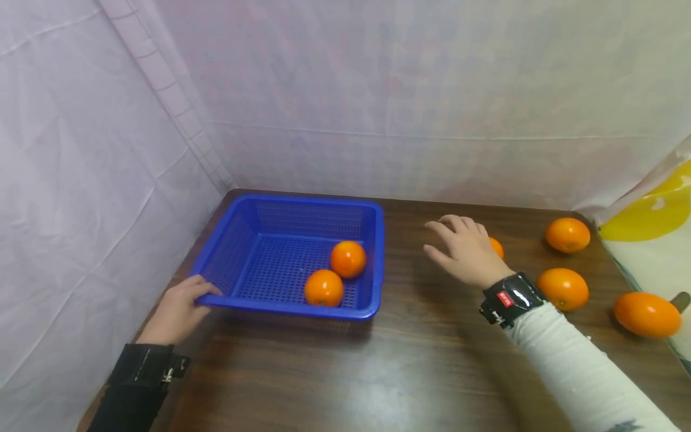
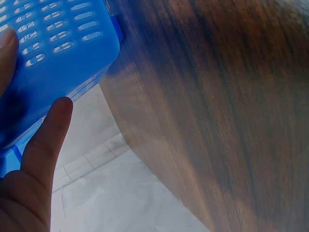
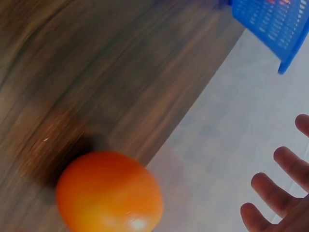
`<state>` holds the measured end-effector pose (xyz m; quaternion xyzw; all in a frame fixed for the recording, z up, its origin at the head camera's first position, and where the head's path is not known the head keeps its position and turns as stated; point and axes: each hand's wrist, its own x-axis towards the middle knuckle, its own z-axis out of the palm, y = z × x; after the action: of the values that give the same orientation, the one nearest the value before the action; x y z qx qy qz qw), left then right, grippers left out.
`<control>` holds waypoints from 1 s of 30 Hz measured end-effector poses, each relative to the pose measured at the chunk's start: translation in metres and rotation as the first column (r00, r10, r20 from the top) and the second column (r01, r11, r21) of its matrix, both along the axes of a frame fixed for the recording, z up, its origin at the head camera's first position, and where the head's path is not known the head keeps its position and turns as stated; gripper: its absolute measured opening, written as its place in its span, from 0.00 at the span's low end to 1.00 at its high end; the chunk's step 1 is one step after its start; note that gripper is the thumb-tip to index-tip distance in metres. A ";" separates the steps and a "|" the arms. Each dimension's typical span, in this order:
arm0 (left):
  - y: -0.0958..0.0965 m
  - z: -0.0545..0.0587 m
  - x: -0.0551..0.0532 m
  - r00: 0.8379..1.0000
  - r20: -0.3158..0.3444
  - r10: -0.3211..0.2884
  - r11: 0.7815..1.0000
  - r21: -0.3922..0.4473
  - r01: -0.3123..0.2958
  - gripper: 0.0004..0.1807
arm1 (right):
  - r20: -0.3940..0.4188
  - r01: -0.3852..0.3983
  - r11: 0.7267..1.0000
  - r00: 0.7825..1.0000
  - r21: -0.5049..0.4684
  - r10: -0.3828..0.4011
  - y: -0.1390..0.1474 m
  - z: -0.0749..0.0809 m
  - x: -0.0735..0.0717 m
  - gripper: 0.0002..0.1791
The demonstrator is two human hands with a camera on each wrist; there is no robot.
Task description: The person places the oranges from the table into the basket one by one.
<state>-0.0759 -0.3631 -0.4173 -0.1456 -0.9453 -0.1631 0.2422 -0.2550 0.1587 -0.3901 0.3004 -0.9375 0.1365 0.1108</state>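
- Brown wood counter (image 1: 410,372) lies under our things, and a soft light shines on its near part.
- Closest to us are our two arms. We wear a black sleeve (image 1: 126,411) and a black left band (image 1: 140,367) on one, and a white sleeve (image 1: 583,366) and a shiny black right band (image 1: 520,294) on the other.
- Our left hand (image 1: 175,309) pinches the rim of the blue basket (image 1: 275,258) at its near left corner. Close up, we see two of its fingers by the blue wall, which has little slots.
- Far to our right sits the near orange (image 1: 647,315), by the side edge.
- Our basket is on the left part of the counter. Inside, toward its right end, are the front orange (image 1: 324,288) and, just behind it, the rear orange (image 1: 348,259).
- Next to our white sleeve is the middle orange (image 1: 563,289).
- Our right hand (image 1: 464,252) is spread, with its fingers a bit bent, between the basket and the half-hidden orange (image 1: 496,246). We can see only some of that one, because the hand is in front.
- Near the far right corner is the back orange (image 1: 568,234).
- Farthest away hangs a pale cloth (image 1: 378,78), and on our right we see a big yellow patch (image 1: 648,210).
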 end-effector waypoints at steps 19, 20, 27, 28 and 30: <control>0.000 0.000 0.000 1.000 0.022 0.006 1.000 0.004 -0.006 0.20 | 0.078 0.108 0.994 0.991 0.018 -0.109 0.043 -0.008 -0.006 0.32; 0.000 0.000 0.000 1.000 0.023 0.007 1.000 0.003 -0.007 0.19 | 0.085 0.112 0.994 0.990 0.019 -0.113 0.045 -0.009 -0.007 0.33; 0.000 -0.001 0.000 1.000 0.010 0.009 1.000 0.002 -0.009 0.20 | 0.159 0.150 0.988 0.975 0.030 -0.153 0.058 -0.014 -0.012 0.38; 0.000 -0.001 0.000 1.000 0.005 0.006 1.000 0.003 -0.006 0.20 | 0.167 0.155 0.987 0.973 0.033 -0.159 0.060 -0.015 -0.013 0.38; -0.001 -0.001 0.000 1.000 -0.002 0.000 1.000 0.007 0.000 0.21 | 0.178 0.163 0.986 0.970 0.037 -0.167 0.063 -0.017 -0.014 0.39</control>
<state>-0.0758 -0.3636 -0.4188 -0.1450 -0.9444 -0.1664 0.2436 -0.2694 0.2214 -0.4073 0.2090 -0.9668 0.1431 0.0328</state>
